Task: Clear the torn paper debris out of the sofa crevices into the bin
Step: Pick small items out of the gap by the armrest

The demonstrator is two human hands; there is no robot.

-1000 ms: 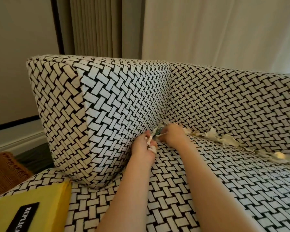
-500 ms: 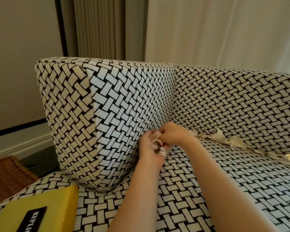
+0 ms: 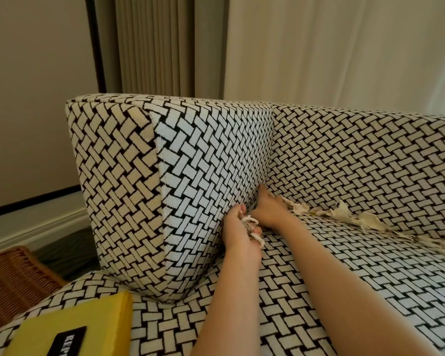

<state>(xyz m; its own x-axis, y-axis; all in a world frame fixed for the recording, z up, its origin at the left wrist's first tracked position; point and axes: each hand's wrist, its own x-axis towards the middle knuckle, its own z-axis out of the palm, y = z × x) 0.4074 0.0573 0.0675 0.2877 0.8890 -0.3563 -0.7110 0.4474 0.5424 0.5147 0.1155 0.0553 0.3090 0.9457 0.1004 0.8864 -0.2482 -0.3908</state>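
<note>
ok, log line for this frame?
left hand grips white torn paper scraps | right hand in black-white woven sofa corner, grip hidden | cream paper debris to its right

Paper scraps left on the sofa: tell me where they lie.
In the head view, the paper scraps lie along the crease between seat and backrest, trailing rightward from the right hand to the picture's edge.

This looks like a living room in a home. An upholstered sofa in black-and-cream basket-weave fabric [image 3: 344,163] stands in front of floor-length pleated beige curtains [image 3: 152,44] and a pale sheer drape [image 3: 332,47], with a white skirting board [image 3: 36,227] along the wall. A brown woven wicker basket [image 3: 13,278] sits on the floor beside the sofa, and a yellow box with a black label [image 3: 88,327] lies on its seat
</note>
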